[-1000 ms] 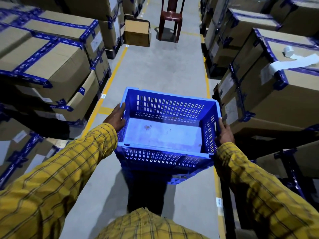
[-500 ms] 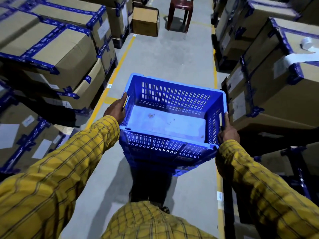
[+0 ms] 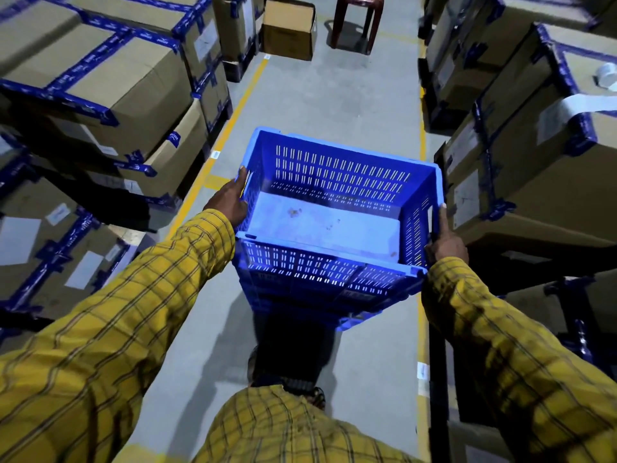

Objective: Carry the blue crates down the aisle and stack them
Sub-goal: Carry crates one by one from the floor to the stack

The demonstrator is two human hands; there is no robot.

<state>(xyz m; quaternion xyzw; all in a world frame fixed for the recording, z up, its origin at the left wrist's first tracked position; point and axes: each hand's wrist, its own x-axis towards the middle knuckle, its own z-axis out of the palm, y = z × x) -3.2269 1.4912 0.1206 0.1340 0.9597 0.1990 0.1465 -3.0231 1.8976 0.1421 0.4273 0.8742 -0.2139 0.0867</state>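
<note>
Blue crates carried down the aisle, held up off the floor.

I see my left hand [image 3: 228, 203] with its grip on the left rim of the nested blue crates [image 3: 334, 225] and my right hand [image 3: 445, 240] clasping the right rim; cardboard boxes [image 3: 110, 71] flank the aisle, a brown stool [image 3: 357, 18] stands ahead.

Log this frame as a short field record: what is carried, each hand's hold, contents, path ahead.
carried: blue crate, with at least one more nested under it
left hand: grips the crate's left rim
right hand: grips the right rim
contents: none, only stains on the floor panel
path ahead: grey aisle, open cardboard box and dark red stool at the far end
</note>
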